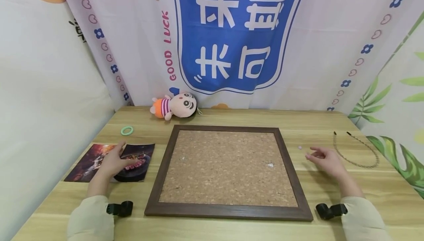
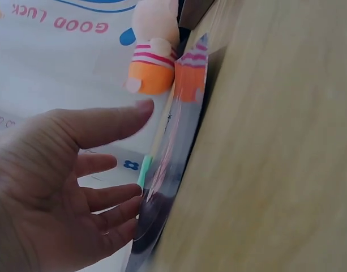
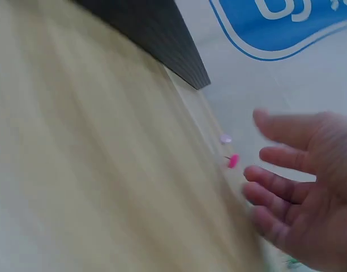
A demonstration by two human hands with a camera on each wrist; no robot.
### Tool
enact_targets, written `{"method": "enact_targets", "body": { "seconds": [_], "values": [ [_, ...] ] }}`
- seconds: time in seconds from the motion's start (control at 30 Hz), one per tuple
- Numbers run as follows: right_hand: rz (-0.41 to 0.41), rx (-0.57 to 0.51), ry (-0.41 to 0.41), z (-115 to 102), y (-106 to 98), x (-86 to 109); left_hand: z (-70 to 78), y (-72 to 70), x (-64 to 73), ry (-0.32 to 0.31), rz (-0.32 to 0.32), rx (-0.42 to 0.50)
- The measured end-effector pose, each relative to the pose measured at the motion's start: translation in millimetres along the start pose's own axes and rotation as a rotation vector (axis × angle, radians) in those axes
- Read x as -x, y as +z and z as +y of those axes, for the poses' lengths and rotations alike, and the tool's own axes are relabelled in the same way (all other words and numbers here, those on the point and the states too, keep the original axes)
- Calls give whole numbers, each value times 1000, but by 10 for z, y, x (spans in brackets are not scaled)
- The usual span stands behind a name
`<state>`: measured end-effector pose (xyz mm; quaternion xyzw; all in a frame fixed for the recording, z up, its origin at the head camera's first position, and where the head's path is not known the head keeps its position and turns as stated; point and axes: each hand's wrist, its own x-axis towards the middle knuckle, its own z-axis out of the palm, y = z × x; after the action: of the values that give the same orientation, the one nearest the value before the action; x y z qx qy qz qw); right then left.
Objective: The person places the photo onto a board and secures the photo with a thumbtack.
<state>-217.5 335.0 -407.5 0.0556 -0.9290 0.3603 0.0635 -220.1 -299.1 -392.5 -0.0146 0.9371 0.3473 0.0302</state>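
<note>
A framed cork board [image 1: 228, 167] with a dark brown frame lies flat on the table between the two hands. Over the dark glossy photo prints [image 1: 140, 169] at the left hovers my left hand [image 1: 112, 163], its thumb apart from loosely bent fingers and nothing between them. From the left wrist the raised edge of a print [image 2: 181, 124] shows just beyond the fingertips. My right hand [image 1: 328, 162] is right of the board, fingers relaxed and holding nothing. Near its fingertips are a pale lilac pushpin [image 3: 225, 138] and a bright pink pushpin [image 3: 233, 161].
Behind the board's left corner lies a plush doll [image 1: 175, 106] in a striped top. A mint green ring [image 1: 127, 130] sits beyond the prints. A thin braided cord [image 1: 359, 165] with dark ends curves at the far right. Printed curtains [image 1: 132, 42] hang behind the table [image 1: 232, 230].
</note>
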Motion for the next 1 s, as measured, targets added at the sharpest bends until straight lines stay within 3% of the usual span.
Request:
{"method": "enact_targets", "body": {
  "seconds": [0.3,0.5,0.8,1.0],
  "values": [
    [115,20,24,64,163,-16,-82,12,5,44,84,-123],
    [159,82,33,101,181,-52,-91,44,-18,77,108,-138],
    [183,80,42,112,194,-30,-55,36,-27,-10,47,-97],
    [202,-40,77,87,193,15,-65,55,6,-51,39,-10]
  ]
}}
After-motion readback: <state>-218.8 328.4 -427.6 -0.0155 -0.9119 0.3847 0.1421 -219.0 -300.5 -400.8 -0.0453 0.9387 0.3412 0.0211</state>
